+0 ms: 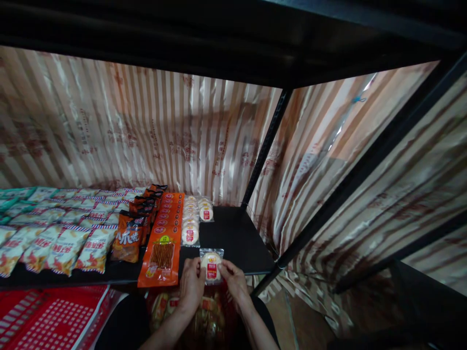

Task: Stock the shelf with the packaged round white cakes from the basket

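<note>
A round white rice cracker in a clear wrapper with a red label [211, 267] is held upright at the shelf's front edge. My left hand [192, 282] pinches its left side, and my right hand [234, 283] pinches the right side. Just behind, a row of similar wrapped rice crackers [190, 233] runs back along the black shelf [235, 238]. One more wrapped cracker [206, 213] stands at the back, right of that row. Left of the row lies a long orange snack packet [161, 243], its front end jutting past the shelf edge.
Brown snack bags [126, 236] and rows of white snack bags [95, 248] fill the shelf's left side. A red basket [54, 316] sits low at left. Below my hands is a bag of packets [209, 316]. A black post [268, 146] and upper shelf [219, 43] frame the space.
</note>
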### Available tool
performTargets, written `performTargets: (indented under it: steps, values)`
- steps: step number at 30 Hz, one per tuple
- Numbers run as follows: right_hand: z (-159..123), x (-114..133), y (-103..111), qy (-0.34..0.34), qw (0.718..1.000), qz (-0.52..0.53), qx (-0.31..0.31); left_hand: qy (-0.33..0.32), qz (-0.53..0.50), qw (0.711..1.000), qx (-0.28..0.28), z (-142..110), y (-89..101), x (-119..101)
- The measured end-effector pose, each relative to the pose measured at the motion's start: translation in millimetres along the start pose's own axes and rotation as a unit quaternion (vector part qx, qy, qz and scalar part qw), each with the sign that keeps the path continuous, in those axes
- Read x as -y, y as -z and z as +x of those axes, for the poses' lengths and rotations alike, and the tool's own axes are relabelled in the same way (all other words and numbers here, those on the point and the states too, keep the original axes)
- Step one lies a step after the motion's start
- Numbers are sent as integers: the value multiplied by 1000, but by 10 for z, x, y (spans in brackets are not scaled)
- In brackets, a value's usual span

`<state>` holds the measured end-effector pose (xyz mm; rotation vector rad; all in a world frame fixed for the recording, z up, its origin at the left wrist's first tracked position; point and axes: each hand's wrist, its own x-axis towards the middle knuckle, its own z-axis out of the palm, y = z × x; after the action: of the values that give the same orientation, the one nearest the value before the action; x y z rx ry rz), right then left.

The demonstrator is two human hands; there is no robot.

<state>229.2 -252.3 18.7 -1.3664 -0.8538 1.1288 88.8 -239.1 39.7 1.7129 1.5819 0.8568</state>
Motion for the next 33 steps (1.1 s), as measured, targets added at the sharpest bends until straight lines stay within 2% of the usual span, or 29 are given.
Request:
performTargets:
  steps: [4,11,22,33]
  values:
    - [219,24,3,17,1000,-22,-11,37,43,998,17,201,-6,-82]
    - [581,5,97,7,999,-7,-44,82,-21,996,18,502,-164,-183]
    - [949,39,90,15,998,-26,-55,86,-56,995,14,806,-381,-217]
    - [1264,36,54,41,996,-64,-55,78,-48,995,-46,948,-548,-210]
